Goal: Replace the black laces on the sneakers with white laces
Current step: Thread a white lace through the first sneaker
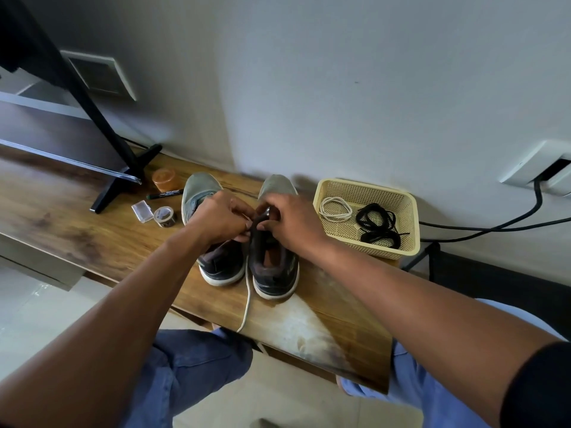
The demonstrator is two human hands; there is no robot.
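Both hands meet over the right-hand sneaker (pixel 275 242): my left hand (pixel 221 217) curls its grip round a white lace (pixel 247 291), pinching it at the shoe's throat, while my right hand (pixel 293 220) bends its fingers onto the tongue and eyelet area of the same shoe; whether that grip pinches the lace or only the shoe's upper, I cannot tell. Below the hands the white lace runs down between the two heels and trails over the near edge of the worktop (pixel 92 223).

Two sneakers stand side by side, toes toward the wall, heels toward me. Their toe caps are a dull grey-green, matte like suede; the heel quarters are dark, and each rides on a thick off-white rubber sole. The left-hand sneaker (pixel 210 239) is partly covered by my left wrist.

To the right, a cream plastic basket (pixel 386 245), rectangular with perforated walls and floor, holds a coiled white lace (pixel 335 208) and, beside it, a tangle of black laces (pixel 378 227). It sits just beside the right-hand shoe, at the worktop's end.

Left of the shoes lie a roll of patterned tape (pixel 165 216), a small clear plastic box (pixel 142 211), a dark marker pen (pixel 165 193) and a round orange lidded pot (pixel 163 179). The worktop is brown wood-grain laminate, with a pale, worn patch near my knees. A black monitor stand (pixel 123 180) rests at its left.
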